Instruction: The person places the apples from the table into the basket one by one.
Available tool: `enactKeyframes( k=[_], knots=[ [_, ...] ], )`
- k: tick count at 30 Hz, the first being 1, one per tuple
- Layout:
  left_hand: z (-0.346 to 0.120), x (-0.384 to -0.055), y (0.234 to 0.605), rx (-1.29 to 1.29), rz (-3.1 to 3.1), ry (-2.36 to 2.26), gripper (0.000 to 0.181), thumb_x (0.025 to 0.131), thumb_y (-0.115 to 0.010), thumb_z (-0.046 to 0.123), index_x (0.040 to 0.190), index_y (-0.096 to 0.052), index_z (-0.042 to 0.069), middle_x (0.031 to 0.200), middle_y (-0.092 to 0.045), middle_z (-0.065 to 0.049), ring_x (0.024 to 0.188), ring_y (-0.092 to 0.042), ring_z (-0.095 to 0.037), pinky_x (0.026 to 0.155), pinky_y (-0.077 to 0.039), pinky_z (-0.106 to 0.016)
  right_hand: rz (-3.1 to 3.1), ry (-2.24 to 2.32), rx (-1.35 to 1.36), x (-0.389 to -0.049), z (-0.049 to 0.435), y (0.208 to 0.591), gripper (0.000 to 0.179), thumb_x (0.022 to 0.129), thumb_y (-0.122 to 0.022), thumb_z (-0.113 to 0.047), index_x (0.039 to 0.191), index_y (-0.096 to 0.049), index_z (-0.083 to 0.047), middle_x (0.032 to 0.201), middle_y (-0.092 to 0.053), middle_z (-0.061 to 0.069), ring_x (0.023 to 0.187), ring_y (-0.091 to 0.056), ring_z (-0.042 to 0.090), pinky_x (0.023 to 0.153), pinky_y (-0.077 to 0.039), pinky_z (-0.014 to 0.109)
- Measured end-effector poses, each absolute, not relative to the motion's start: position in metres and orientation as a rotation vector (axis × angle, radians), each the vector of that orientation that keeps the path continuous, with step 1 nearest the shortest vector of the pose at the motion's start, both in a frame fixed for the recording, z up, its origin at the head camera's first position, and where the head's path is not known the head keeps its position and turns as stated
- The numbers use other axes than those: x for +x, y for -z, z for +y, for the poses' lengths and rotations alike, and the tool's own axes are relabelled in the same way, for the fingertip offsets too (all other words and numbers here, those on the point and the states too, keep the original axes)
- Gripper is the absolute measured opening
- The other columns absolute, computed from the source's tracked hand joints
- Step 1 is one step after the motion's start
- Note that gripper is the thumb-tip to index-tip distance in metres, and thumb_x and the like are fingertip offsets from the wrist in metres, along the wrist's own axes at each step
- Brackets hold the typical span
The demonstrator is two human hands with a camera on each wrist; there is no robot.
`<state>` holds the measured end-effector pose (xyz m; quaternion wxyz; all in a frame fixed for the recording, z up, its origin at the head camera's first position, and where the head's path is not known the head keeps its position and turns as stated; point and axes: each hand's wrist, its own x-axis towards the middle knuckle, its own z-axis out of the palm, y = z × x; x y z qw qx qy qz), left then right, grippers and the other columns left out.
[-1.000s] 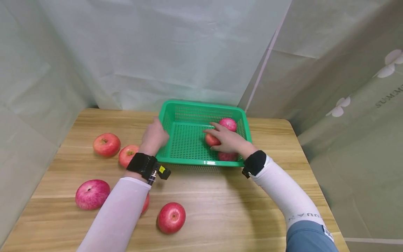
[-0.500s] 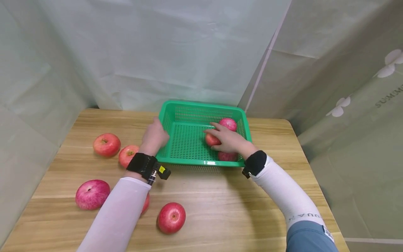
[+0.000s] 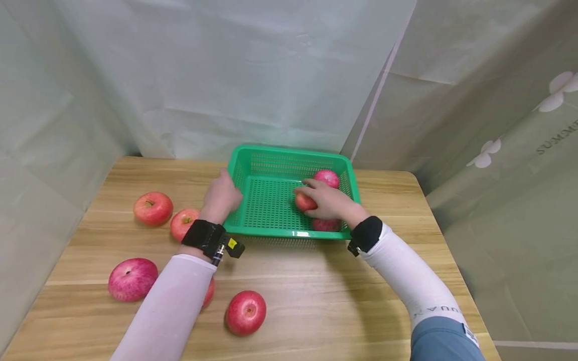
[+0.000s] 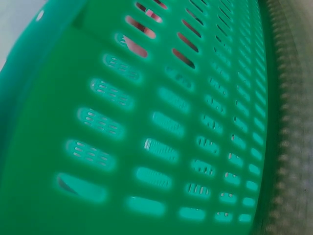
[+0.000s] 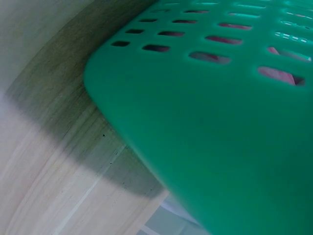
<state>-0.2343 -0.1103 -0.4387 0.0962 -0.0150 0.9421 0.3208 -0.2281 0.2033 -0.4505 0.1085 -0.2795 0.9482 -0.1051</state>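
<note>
A green perforated plastic basket [image 3: 271,232] stands at the back of the table. My left hand [image 3: 222,196] grips its left rim, fingers curled over the edge. Inside, on the right half, my right hand [image 3: 331,201] holds a red apple [image 3: 304,202] with thumb and fingers round it. One pink-red apple [image 3: 327,177] lies behind that hand, and a darker apple [image 3: 326,224] sits in front, partly covered by it. Both wrist views are filled mostly by the basket's slotted wall [image 4: 44,122] and its outer corner [image 5: 161,107]; neither hand shows clearly there.
On the wooden table [image 3: 316,301], several apples lie outside: a red apple [image 3: 153,208] at left, another apple [image 3: 182,223] by the left wrist, a pink apple [image 3: 133,279] and a red apple [image 3: 246,312] nearer. One more is mostly behind the left forearm. Pale curtains [image 3: 248,75] surround the table.
</note>
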Motion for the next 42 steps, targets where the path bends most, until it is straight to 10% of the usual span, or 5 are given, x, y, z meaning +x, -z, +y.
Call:
enactKeyframes(
  k=[33, 42],
  knots=[
    [-0.112, -0.237, 0.44, -0.034, 2.79, -0.952, 0.075, 0.101, -0.047, 0.008, 0.163, -0.009, -0.013, 0.126, -0.057, -0.04, 0.104, -0.062, -0.046, 0.082, -0.055, -0.057, 2.812, 0.413, -0.926, -0.221, 0.212, 0.442, 0.072, 0.099, -0.078, -0.031, 0.163, -0.047, -0.019, 0.171, -0.03, 0.021, 0.154, -0.037, 0.039, 0.117, -0.042, 0.055],
    [-0.11, -0.238, 0.441, -0.032, 2.78, -0.965, 0.075, 0.101, -0.048, 0.007, 0.163, -0.009, -0.013, 0.126, -0.057, -0.04, 0.105, -0.062, -0.046, 0.085, -0.055, -0.058, 2.861, 0.866, -0.83, -0.204, 0.241, 0.419, 0.064, 0.1, -0.075, -0.022, 0.159, -0.051, -0.011, 0.141, -0.062, 0.014, 0.125, -0.059, 0.032, 0.101, -0.052, 0.049]
  ],
)
